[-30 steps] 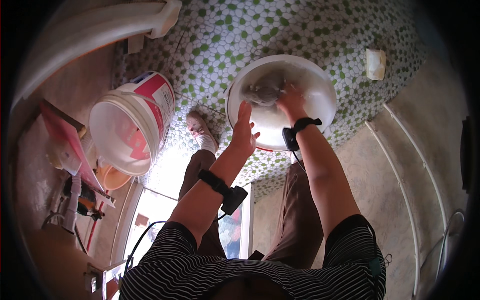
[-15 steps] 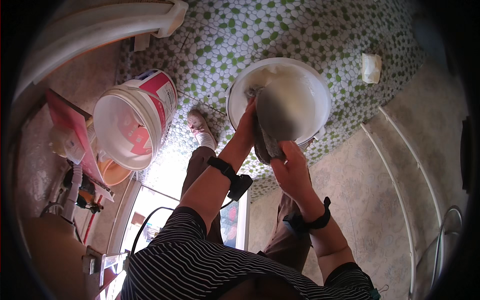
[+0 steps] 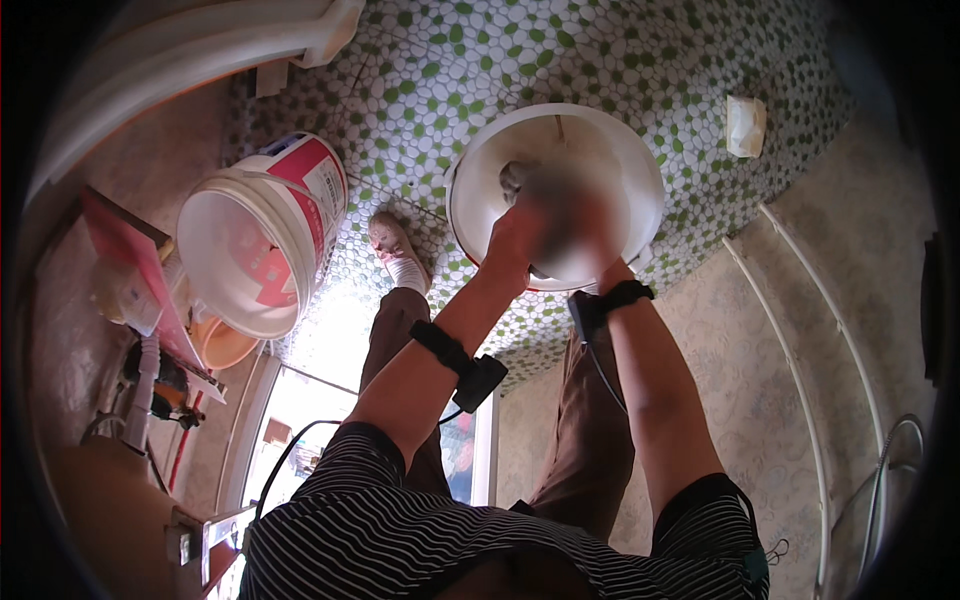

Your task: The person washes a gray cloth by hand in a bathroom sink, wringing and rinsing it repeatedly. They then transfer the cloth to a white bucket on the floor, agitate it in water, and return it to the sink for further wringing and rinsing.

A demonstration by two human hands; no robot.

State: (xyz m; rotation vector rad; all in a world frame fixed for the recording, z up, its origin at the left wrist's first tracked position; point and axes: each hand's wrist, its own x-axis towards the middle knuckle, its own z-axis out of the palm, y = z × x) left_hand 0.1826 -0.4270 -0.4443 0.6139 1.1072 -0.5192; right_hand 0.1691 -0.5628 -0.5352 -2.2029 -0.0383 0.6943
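Observation:
A round white bucket (image 3: 465, 170) stands on the floor ahead of me, with pale, cloudy contents. Over its opening my left hand (image 3: 515, 235) is closed around a wet-looking grey cloth (image 3: 513, 180), and a bunched end sticks out past the fingers. Close beside it, my right hand (image 3: 603, 245) reaches into the bucket's mouth from the right. A round blurred patch covers the space between the hands, so the right fingers and most of the cloth there cannot be made out.
A white and pink bucket (image 3: 240, 255) lies tilted at left, near an orange basin (image 3: 225, 342) and a pink board (image 3: 130, 255). A small pale packet (image 3: 745, 127) rests on the pebble-patterned floor (image 3: 690, 60). White pipes (image 3: 790, 350) run at right.
My right hand has moved forward and up, from the cloth's near end at the bucket's rim to inside its mouth. The cloth no longer hangs over the near rim.

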